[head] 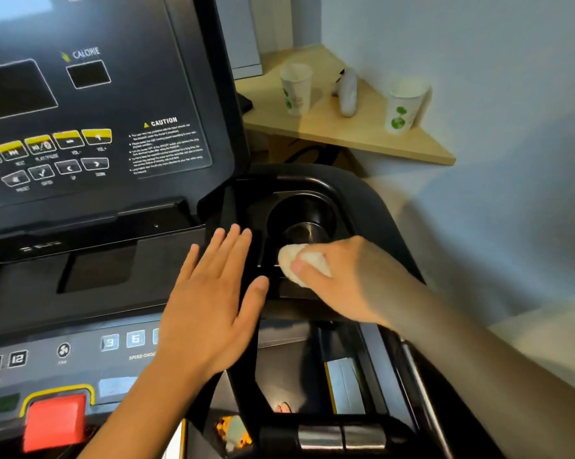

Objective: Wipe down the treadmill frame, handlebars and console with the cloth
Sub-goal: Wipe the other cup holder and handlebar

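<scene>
1. The console [90,104] runs off the left and top edges. Its small caution print is too blurred to read, and the white object [347,91] on the wooden shelf [345,134] is hard to identify.
2. Most of the cloth [304,265] is hidden inside the right hand [342,279]; only a white wad shows beside the thumb.
3. Counted: one cloth, two hands, one cup holder [301,220], two paper cups [296,89] [405,106], one red button [56,422].
4. The right hand clenches the cloth and presses it on the console surface just in front of the cup holder.
5. The left hand [213,299] lies flat with straight fingers, grasping nothing, just left of the cloth. Whether it touches the console I cannot tell.
</scene>
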`<state>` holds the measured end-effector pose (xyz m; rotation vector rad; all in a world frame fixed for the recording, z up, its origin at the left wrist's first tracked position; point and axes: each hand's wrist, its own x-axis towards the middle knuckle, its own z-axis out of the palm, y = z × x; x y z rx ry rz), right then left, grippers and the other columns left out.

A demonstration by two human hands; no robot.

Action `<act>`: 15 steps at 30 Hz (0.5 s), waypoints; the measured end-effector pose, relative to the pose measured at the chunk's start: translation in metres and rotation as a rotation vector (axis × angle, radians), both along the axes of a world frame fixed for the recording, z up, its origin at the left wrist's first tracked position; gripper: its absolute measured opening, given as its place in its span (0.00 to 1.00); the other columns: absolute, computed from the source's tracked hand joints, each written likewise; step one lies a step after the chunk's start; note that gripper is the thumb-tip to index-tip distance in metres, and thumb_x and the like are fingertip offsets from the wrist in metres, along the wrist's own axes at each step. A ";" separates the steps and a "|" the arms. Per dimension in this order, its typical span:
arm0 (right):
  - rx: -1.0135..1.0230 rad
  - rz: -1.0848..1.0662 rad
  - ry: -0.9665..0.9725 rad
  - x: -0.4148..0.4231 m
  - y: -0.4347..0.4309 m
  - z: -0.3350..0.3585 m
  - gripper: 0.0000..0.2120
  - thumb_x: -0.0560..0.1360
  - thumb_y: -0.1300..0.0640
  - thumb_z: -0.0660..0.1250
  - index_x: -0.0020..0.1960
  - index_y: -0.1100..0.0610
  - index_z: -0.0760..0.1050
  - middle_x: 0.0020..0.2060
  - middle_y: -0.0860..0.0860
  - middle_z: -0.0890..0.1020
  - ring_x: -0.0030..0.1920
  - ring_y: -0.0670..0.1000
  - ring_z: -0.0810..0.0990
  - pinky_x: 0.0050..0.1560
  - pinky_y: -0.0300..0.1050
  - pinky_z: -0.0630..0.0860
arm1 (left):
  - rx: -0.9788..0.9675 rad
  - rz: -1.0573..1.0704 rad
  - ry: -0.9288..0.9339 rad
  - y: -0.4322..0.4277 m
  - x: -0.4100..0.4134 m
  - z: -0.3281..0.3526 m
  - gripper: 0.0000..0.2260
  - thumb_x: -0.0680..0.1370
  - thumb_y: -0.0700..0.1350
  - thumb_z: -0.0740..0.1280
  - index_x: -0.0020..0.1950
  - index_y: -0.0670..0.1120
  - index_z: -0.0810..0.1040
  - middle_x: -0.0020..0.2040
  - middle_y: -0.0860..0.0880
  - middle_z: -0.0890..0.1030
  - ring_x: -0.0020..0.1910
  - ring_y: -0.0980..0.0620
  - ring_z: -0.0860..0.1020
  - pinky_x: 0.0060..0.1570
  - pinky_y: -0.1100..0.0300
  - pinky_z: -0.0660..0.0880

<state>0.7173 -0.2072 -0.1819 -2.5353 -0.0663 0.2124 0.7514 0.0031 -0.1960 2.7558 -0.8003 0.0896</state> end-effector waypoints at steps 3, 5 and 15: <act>-0.110 0.084 -0.049 0.005 0.004 0.004 0.15 0.81 0.42 0.51 0.56 0.42 0.75 0.40 0.46 0.81 0.39 0.44 0.78 0.38 0.37 0.73 | -0.026 0.009 -0.027 -0.001 0.000 -0.002 0.30 0.82 0.61 0.44 0.80 0.47 0.57 0.80 0.50 0.59 0.80 0.54 0.52 0.78 0.47 0.51; -0.099 0.179 -0.013 0.021 0.027 0.011 0.12 0.81 0.46 0.52 0.55 0.43 0.74 0.43 0.46 0.80 0.42 0.48 0.78 0.40 0.42 0.71 | -0.101 0.017 -0.035 0.000 -0.002 -0.002 0.28 0.83 0.59 0.46 0.80 0.46 0.58 0.79 0.48 0.61 0.79 0.54 0.55 0.77 0.45 0.53; -0.343 0.147 -0.320 -0.038 -0.002 -0.007 0.19 0.80 0.47 0.55 0.69 0.48 0.65 0.50 0.44 0.74 0.55 0.49 0.71 0.61 0.46 0.65 | 0.146 0.034 0.014 0.000 -0.005 -0.001 0.33 0.81 0.65 0.36 0.80 0.50 0.54 0.80 0.52 0.52 0.80 0.53 0.43 0.78 0.47 0.44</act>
